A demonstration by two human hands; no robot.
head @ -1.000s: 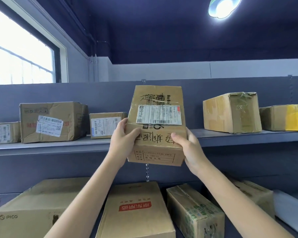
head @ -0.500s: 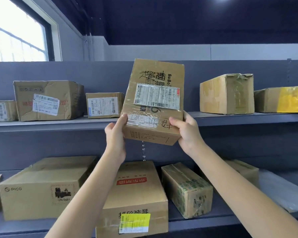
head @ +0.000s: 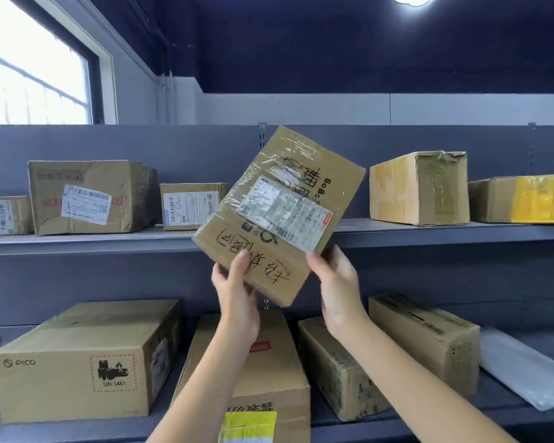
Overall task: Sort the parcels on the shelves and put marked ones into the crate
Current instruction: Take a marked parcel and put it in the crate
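I hold a flat brown cardboard parcel (head: 279, 215) in the air in front of the upper shelf, tilted clockwise. It bears a white shipping label under clear tape and black handwritten characters. My left hand (head: 235, 289) grips its lower left corner, thumb on the front face. My right hand (head: 338, 284) grips its lower right edge. No crate is in view.
The upper grey shelf (head: 87, 241) carries labelled boxes at left (head: 90, 196) and taped boxes at right (head: 419, 187), one with yellow tape (head: 525, 198). The lower shelf holds a PICO box (head: 84, 362), a box with a yellow label (head: 256, 378), two more boxes and a plastic bag (head: 525, 369).
The parcel has been turned clockwise and tilted, so its handwritten face shows more. Both hands shifted their hold toward its lower corners. The view dropped, then rose a little.
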